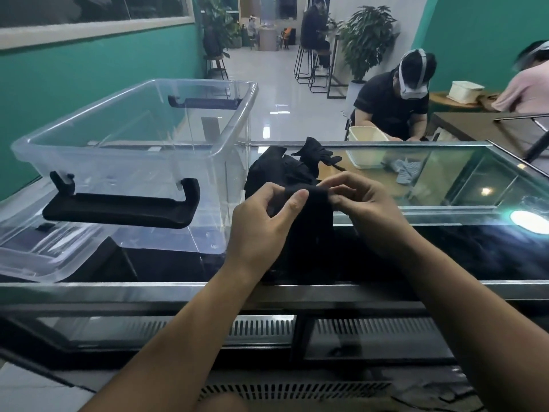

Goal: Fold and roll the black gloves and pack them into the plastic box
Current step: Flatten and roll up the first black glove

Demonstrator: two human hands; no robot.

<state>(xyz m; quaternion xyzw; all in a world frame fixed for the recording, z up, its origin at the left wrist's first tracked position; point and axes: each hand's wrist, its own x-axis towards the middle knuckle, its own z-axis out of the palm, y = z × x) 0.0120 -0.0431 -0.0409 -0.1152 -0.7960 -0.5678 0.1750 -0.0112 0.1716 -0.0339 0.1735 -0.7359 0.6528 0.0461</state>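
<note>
Both hands on a black glove, center frame.
We pinch the glove (312, 221) top edge: left hand (264, 221), right hand (368, 209); glove pile (279, 168) behind, plastic box (133, 156) left.

A: So a black glove (312, 221) was pinched at its top edge by the left hand (264, 221) and right hand (365, 209).

B: Yep, more black gloves (282, 171) were heaped behind it, right beside the clear plastic box (133, 150) on the glass counter (445, 179).
</note>
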